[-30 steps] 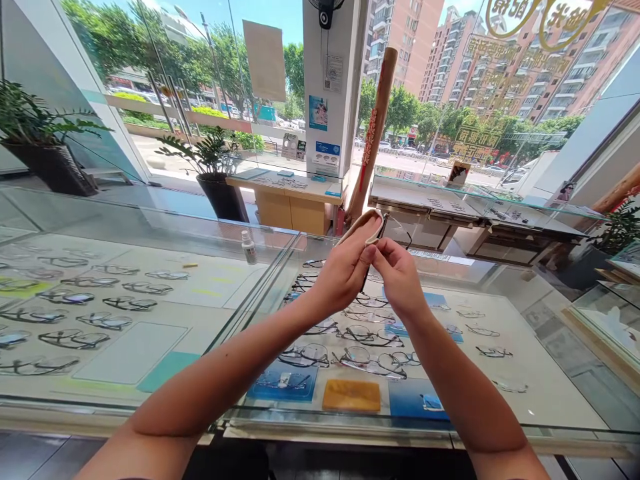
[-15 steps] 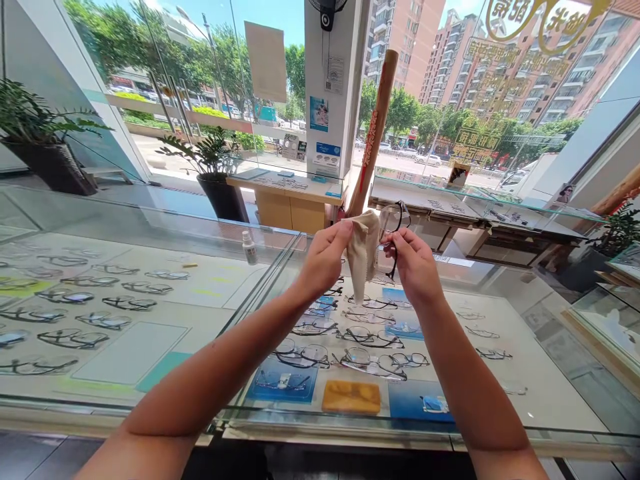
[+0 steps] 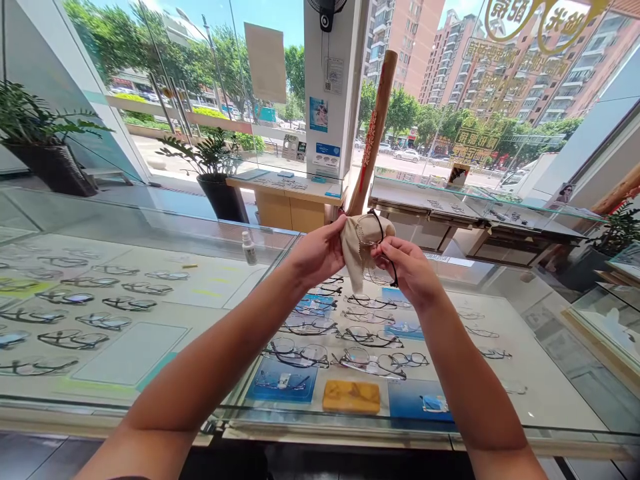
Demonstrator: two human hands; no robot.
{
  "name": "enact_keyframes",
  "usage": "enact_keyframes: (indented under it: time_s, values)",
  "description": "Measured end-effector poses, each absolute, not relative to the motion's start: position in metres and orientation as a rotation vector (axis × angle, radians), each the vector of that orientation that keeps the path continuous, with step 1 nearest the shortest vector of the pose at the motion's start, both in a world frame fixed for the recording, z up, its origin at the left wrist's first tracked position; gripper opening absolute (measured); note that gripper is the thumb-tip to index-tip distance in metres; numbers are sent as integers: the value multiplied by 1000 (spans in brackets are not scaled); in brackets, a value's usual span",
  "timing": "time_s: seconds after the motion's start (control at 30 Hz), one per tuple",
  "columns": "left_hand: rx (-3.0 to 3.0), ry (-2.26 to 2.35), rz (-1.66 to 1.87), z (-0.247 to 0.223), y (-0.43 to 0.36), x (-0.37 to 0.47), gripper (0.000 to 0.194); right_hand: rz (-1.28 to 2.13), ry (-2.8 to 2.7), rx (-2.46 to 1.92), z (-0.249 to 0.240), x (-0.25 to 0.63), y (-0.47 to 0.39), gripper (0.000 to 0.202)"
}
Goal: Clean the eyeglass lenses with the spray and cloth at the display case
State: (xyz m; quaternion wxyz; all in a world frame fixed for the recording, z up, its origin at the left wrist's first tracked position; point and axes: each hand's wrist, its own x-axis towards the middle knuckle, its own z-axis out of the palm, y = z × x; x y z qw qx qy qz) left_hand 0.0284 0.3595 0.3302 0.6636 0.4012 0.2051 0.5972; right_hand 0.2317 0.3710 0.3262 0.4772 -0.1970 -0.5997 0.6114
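Above the glass display counter, my left hand grips a beige cloth that hangs down in folds. My right hand pinches a pair of dark-framed eyeglasses by the frame near the hinge, one temple dangling below the fingers. The lens part of the glasses lies against the cloth, which hides much of it. Both hands are close together, with the cloth and glasses between them. Some of my left fingers are behind the cloth.
Below, the glass display counter holds rows of glasses and an amber-coloured block. A small white bottle stands on the glass to the left. Beyond are a leaning wooden post, a potted plant and large windows.
My right hand has moved left, bringing the glasses from beside the cloth onto it. My left hand has opened out somewhat behind the cloth.
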Motion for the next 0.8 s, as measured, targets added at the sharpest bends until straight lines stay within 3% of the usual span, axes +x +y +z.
enact_keyframes:
  time_s: [0.4,0.57,0.8]
  values:
    - [1429,710,1423,342,354,12,47,1664,-1285,-499,321,231,379,38]
    - [1383,805,1492,352,351,-4,50,1680,-1242,-483,324,237,380,35]
    - [1704,1145,1290,374,332,-34,51,1637,-1298,-490,327,244,376,32]
